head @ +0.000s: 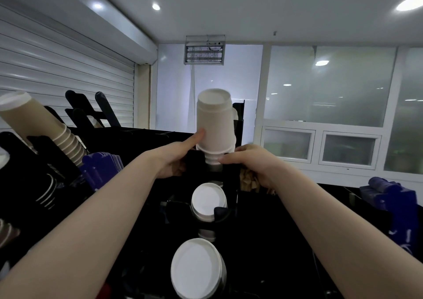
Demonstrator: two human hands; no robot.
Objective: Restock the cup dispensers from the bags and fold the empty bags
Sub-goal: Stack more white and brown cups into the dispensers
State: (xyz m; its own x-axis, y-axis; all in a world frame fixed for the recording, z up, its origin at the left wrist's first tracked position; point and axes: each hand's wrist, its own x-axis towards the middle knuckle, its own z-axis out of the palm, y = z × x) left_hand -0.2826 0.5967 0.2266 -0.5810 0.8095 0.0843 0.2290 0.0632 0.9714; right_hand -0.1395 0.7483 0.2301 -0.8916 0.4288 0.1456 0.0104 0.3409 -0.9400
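A stack of white paper cups (214, 124) stands bottom-up in the far slot of the black cup dispenser (230, 175), tilted slightly left. My left hand (177, 159) holds the stack's lower left side, thumb stretched up along it. My right hand (249, 163) grips the stack's lower rims from the right, fingers curled at the slot. Two more slots hold white cups seen end-on, one in the middle (208, 201) and one nearest me (196, 269). No bag shows.
A slanted stack of beige cups (45, 127) lies in a black rack at left. Blue sleeves (103, 170) sit beside it and more blue items (393, 202) at right. Brown stirrers or sleeves (248, 180) sit under my right hand. A shutter and frosted windows stand behind.
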